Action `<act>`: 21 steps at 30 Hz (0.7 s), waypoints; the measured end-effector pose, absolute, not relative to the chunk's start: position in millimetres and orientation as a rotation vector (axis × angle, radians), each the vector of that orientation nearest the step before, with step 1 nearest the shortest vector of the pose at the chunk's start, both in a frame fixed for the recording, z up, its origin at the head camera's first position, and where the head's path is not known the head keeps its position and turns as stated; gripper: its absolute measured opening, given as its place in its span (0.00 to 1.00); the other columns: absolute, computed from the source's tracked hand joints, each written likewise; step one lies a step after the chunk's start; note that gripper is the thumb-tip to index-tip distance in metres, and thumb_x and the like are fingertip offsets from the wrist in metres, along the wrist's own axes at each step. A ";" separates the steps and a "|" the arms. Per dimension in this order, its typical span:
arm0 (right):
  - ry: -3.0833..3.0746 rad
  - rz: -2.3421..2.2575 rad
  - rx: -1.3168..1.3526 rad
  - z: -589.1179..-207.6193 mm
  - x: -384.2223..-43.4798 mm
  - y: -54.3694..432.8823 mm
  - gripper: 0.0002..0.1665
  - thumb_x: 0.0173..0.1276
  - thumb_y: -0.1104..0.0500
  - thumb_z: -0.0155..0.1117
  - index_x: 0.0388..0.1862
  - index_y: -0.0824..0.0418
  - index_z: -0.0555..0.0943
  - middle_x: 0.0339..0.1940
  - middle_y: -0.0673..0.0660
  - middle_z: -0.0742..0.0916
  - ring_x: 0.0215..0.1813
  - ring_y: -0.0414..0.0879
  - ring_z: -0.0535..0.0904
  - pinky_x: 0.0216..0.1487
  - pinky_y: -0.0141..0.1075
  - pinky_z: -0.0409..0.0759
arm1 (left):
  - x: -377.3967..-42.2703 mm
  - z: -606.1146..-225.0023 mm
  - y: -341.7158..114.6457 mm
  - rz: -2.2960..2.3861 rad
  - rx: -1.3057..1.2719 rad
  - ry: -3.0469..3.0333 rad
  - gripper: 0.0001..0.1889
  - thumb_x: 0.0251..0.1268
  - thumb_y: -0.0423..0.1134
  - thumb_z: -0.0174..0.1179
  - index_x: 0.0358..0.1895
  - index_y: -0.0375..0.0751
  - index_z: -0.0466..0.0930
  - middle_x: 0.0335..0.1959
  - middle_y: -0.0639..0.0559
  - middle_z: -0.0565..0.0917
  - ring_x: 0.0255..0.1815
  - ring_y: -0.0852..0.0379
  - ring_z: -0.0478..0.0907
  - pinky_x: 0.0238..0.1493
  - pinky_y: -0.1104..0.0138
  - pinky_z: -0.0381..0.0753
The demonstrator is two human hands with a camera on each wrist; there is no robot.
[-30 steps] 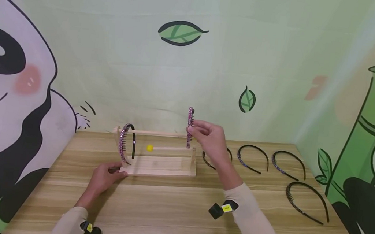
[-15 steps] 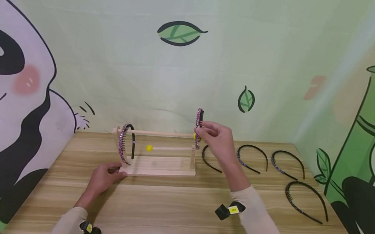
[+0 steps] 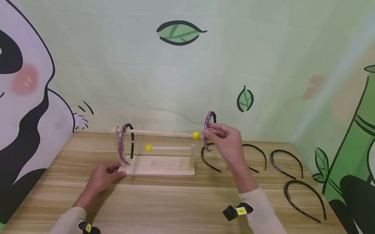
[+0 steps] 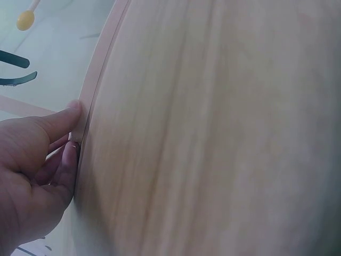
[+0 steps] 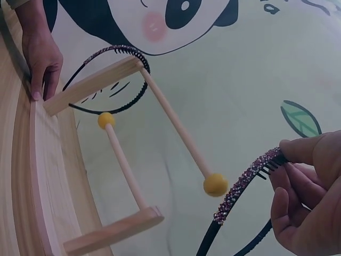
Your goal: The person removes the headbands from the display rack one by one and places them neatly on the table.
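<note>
My right hand (image 3: 227,144) pinches a headband (image 5: 248,181) with pink-purple glitter and black comb teeth between thumb and fingers. It stands roughly upright, just right of the yellow ball (image 3: 196,135) on the end of the upper rod of a wooden stand (image 3: 157,170). Another glittery headband (image 3: 120,144) hangs on that rod at its left end, by the upright. At the stand's front left corner, my left hand (image 3: 102,178) grips the base, thumb on its edge (image 4: 80,120) and fingers curled beside it. A lower rod (image 5: 123,165) ends in a second yellow ball (image 3: 148,147).
Several dark headbands lie on the table to the right, among them one at the front (image 3: 288,193), one behind it (image 3: 273,161) and one partly beneath my right hand (image 3: 204,157). A printed panda cloth (image 3: 177,76) hangs behind the wooden table (image 3: 167,211).
My right hand has moved right with its headband, which has turned slightly. The upper rod's yellow ball, hidden before, now shows fully. My left hand and the stand keep their place.
</note>
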State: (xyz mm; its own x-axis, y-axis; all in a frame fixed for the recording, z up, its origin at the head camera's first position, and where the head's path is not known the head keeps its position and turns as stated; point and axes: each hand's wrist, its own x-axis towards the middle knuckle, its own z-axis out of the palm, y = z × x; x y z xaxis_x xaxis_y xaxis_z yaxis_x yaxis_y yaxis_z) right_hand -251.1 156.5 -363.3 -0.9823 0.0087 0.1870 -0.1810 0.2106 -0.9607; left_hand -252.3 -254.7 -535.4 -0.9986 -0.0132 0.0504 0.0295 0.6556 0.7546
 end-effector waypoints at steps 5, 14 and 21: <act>-2.344 1.834 0.128 -366.1 -250.5 168.1 0.25 0.66 0.49 0.75 0.58 0.60 0.85 0.48 0.57 0.91 0.52 0.47 0.86 0.53 0.35 0.83 | -252.6 -534.7 -254.5 -1.296 0.000 -2.815 0.27 0.65 0.43 0.72 0.62 0.29 0.80 0.59 0.33 0.83 0.59 0.37 0.81 0.62 0.45 0.76; -2.339 1.757 0.079 -375.0 -251.6 186.0 0.25 0.67 0.50 0.75 0.57 0.62 0.85 0.47 0.59 0.90 0.48 0.45 0.86 0.47 0.29 0.82 | -253.7 -536.3 -255.5 -1.298 0.019 -2.826 0.26 0.66 0.43 0.71 0.62 0.29 0.80 0.58 0.33 0.84 0.59 0.37 0.81 0.61 0.45 0.77; -2.356 1.682 -0.006 -381.0 -247.5 198.9 0.26 0.66 0.48 0.75 0.56 0.62 0.85 0.47 0.58 0.91 0.48 0.43 0.86 0.48 0.28 0.81 | -253.3 -535.3 -254.9 -1.294 -0.002 -2.813 0.26 0.66 0.41 0.71 0.61 0.29 0.80 0.58 0.33 0.84 0.58 0.37 0.81 0.60 0.45 0.77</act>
